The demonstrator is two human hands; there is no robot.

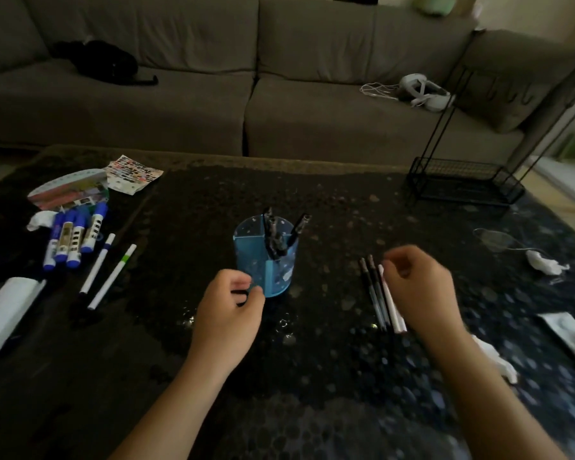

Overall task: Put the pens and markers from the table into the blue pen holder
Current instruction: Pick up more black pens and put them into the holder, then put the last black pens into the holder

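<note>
The blue pen holder (pixel 265 260) stands mid-table with a few dark pens upright in it. My left hand (pixel 228 313) curls loosely just in front of its left side, fingers touching or nearly touching the wall, holding nothing I can see. My right hand (pixel 419 287) hovers over a small bunch of thin pens (pixel 379 293) lying on the table to the holder's right, fingers bent, blurred, no pen visibly gripped. Several blue-capped markers (pixel 73 237) lie at the far left. Two thin white pens (pixel 102 270) lie beside them.
The dark patterned table (pixel 312 376) also carries papers and a sticker sheet (pixel 90 184) at the back left, a white roll (pixel 7 310), a black wire rack (pixel 462 180) at the back right, and white scraps (pixel 545 263) on the right. A grey sofa stands behind.
</note>
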